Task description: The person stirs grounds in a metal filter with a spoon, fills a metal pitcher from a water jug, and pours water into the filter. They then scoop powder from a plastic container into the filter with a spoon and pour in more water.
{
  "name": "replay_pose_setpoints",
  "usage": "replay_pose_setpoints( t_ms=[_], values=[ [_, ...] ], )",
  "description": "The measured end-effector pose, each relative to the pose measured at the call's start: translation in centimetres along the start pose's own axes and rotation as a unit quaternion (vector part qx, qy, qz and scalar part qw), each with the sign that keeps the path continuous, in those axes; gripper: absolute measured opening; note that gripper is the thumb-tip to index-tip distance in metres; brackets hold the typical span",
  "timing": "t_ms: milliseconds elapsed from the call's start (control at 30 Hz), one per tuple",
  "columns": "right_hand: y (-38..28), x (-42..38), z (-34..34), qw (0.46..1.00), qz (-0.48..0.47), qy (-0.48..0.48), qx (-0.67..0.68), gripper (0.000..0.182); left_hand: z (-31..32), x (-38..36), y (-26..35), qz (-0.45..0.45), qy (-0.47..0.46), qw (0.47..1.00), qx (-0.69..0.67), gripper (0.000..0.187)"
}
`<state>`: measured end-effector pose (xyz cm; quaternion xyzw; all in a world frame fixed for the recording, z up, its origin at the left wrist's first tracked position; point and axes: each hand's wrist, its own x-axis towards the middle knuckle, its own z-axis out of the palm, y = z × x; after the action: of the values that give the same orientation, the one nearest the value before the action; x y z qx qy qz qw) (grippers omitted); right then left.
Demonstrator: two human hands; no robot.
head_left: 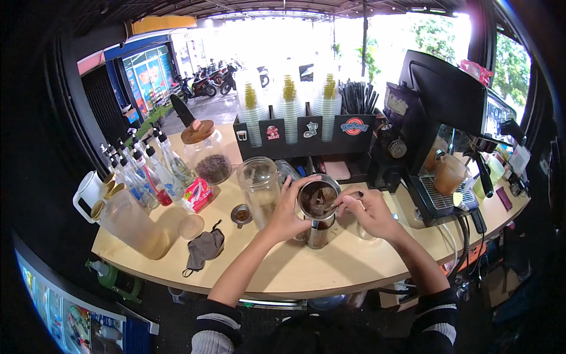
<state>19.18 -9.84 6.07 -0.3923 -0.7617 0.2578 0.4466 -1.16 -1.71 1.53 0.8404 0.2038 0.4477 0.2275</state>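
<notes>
A round metal container (319, 199) with dark brown contents is tilted toward me at the middle of the counter. My left hand (287, 207) is wrapped round its left side. My right hand (367, 212) is closed on a thin spoon-like handle whose far end reaches into the brown contents. Directly below the container stands a metal cup (317, 235) with something dark inside. A tall clear jar (260, 192) is just left of my left hand. Partly hidden under my right hand is a small clear round item (367, 232).
Left on the counter (259, 276) are a frosted pitcher (131, 227), pump bottles (154, 177), a wooden-lidded jar (213, 167), a red packet (197, 194) and a grey cloth mask (205, 250). A cup rack (303, 133) stands behind; an espresso machine (445, 197) is at right.
</notes>
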Motion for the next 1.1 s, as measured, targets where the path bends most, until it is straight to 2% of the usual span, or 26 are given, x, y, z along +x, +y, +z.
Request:
replay_pose_setpoints(
  t_ms=[133,200,233,367,433,500,567,633,667,733,867,933,1033,1100],
  values=[
    [-1.0,0.3,-0.4,1.000,0.016,0.017,0.009,0.022,-0.1,0.0,0.0,0.010,0.008,1.000,0.000,0.079],
    [-1.0,0.5,-0.2,0.996,-0.063,-0.004,-0.059,0.021,-0.2,0.0,0.0,0.009,0.010,1.000,0.001,0.078],
    [-0.8,0.5,0.0,0.996,-0.064,-0.004,-0.058,0.021,-0.2,0.0,0.1,0.008,0.011,1.000,0.002,0.078],
    [-1.2,0.6,1.0,0.997,-0.047,0.064,-0.003,0.016,0.2,-0.3,0.5,0.010,0.018,1.000,0.020,0.079],
    [-1.4,0.5,1.4,0.995,-0.051,0.088,0.002,0.015,0.8,-0.4,0.5,0.029,0.080,0.995,0.044,0.080],
    [-1.1,0.3,1.8,0.991,-0.073,0.078,-0.083,0.012,1.4,-0.7,0.5,0.025,0.110,0.993,0.037,0.080],
    [-1.2,0.5,1.9,0.986,-0.091,0.094,-0.101,0.011,1.9,-1.0,0.6,0.020,0.140,0.989,0.030,0.081],
    [-1.7,0.7,2.5,0.977,-0.098,0.168,-0.089,0.014,2.4,-1.2,0.8,0.007,0.179,0.983,0.041,0.082],
    [-1.6,0.7,2.6,0.977,-0.097,0.168,-0.089,0.014,2.6,-1.2,0.8,0.007,0.178,0.983,0.041,0.082],
    [-1.4,0.6,2.9,0.981,-0.108,0.105,-0.123,0.014,2.7,-1.2,0.9,0.009,0.199,0.978,0.060,0.082],
    [-1.4,0.4,2.2,0.978,-0.087,0.111,-0.151,0.015,2.6,-1.2,0.4,0.013,0.194,0.979,0.060,0.081],
    [-1.6,0.6,2.3,0.989,-0.077,0.097,-0.086,0.017,2.5,-1.1,0.2,0.009,0.179,0.983,0.028,0.081],
    [-1.3,0.4,1.1,0.982,-0.085,0.059,-0.156,0.019,2.0,-0.7,-0.3,0.009,0.166,0.986,-0.008,0.079],
    [-1.3,0.7,0.3,0.988,-0.078,0.060,-0.120,0.019,1.0,-0.4,0.0,0.024,0.132,0.991,0.022,0.079]
  ],
)
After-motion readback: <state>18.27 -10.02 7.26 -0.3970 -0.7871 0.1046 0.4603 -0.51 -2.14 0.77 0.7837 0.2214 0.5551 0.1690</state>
